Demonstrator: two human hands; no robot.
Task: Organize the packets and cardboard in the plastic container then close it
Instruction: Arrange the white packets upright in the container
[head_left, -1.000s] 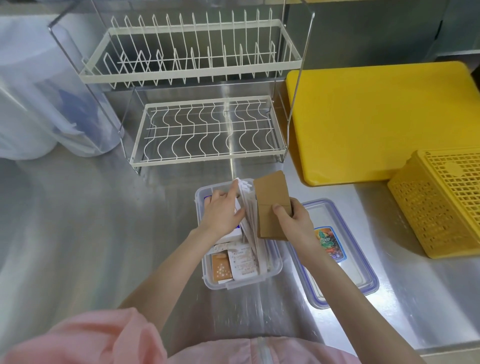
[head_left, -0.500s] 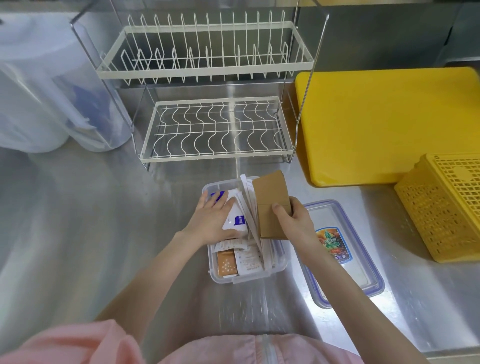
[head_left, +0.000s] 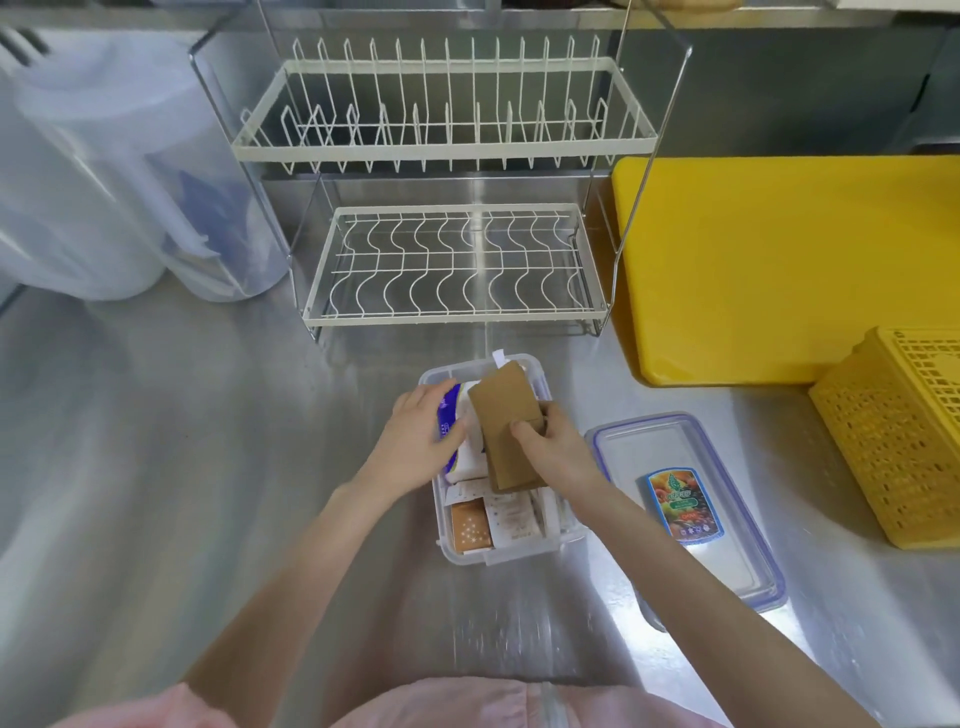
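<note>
clear plastic container (head_left: 511, 552) on steel table (head_left: 208, 467), packets (head_left: 491, 519) already inside. right hand (head_left: 553, 447) grips brown cardboard (head_left: 511, 431) over container, left hand (head_left: 415, 439) flat on white-blue packet (head_left: 451, 415), grasp unclear. clear blue-rimmed lid (head_left: 727, 545) right of container, closing left.

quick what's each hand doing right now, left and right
Left hand: closed on a white and blue packet in the plastic container.
Right hand: gripping the brown cardboard over the container.
</note>
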